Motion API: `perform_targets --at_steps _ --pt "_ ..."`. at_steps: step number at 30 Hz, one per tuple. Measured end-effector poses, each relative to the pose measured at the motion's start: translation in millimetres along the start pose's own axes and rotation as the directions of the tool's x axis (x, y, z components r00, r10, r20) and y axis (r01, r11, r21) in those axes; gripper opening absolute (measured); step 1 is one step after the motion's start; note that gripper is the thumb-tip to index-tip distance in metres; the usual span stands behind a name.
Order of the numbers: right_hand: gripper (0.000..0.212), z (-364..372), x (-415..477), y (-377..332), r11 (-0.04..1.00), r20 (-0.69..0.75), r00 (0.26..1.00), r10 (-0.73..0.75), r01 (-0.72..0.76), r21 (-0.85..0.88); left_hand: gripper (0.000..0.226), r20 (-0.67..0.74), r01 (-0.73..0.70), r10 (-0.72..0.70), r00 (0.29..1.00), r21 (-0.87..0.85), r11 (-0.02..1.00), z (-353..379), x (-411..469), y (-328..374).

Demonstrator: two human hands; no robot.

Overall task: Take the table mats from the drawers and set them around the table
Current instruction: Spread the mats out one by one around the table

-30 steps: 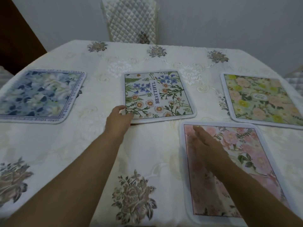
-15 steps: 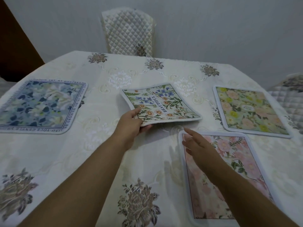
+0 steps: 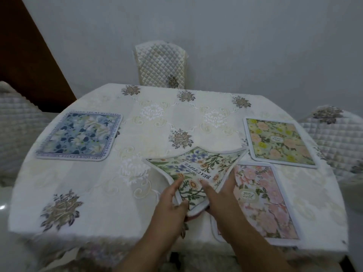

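One mat [image 3: 77, 136] lies flat on the table [image 3: 167, 118] at the left of the frame. Another mat [image 3: 279, 143] lies flat at the right. A third mat [image 3: 263, 201] lies just below that one, at the lower right, near the table's front edge. Between them, in the middle, a fourth mat [image 3: 198, 167] is lifted off the table. The left hand [image 3: 169, 209] and right hand [image 3: 222, 199] hold its near corner. A chair [image 3: 160, 64] stands behind the table, at the top middle.
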State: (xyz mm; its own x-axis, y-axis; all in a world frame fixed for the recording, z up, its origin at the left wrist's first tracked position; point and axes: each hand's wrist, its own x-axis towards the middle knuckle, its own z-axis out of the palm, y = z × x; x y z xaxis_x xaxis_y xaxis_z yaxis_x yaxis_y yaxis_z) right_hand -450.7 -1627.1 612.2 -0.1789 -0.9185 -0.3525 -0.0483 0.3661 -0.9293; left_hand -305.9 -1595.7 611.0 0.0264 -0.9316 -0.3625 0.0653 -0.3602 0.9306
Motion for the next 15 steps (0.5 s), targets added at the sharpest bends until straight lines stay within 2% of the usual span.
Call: perform_targets --at_steps 1,3,5,8,11,13,15 --pt "0.100 0 -12 0 0.995 -0.024 0.999 -0.026 0.024 -0.093 0.060 0.020 0.003 -0.004 1.000 0.024 1.000 5 -13 -2" --pt "0.107 -7 -33 0 0.977 -0.066 0.992 -0.107 0.093 -0.191 0.061 0.038 0.016 -0.015 0.999 -0.028 0.999 12 -35 -6" --pt "0.106 -22 -51 -3 0.951 -0.039 0.983 -0.180 0.164 -0.262 0.061 0.041 0.020 -0.018 0.999 -0.045 0.999 15 -56 -3" --pt "0.095 -48 -81 -14 0.937 0.026 0.983 -0.183 0.183 -0.297 0.060 0.007 0.010 -0.010 1.000 -0.004 1.000 12 -83 -4" --pt "0.083 -78 -108 -21 0.948 0.114 0.970 -0.214 0.234 -0.213 0.051 -0.059 0.049 -0.065 0.996 -0.240 0.969 7 -105 0" --pt "0.079 -99 -122 -25 0.946 0.177 0.951 -0.255 0.283 -0.159 0.042 -0.138 0.044 -0.113 0.984 -0.426 0.903 -3 -117 7" --pt "0.080 -122 -139 -29 0.961 0.250 0.936 -0.248 0.270 -0.057 0.032 -0.191 0.023 -0.146 0.971 -0.531 0.847 -21 -137 16"
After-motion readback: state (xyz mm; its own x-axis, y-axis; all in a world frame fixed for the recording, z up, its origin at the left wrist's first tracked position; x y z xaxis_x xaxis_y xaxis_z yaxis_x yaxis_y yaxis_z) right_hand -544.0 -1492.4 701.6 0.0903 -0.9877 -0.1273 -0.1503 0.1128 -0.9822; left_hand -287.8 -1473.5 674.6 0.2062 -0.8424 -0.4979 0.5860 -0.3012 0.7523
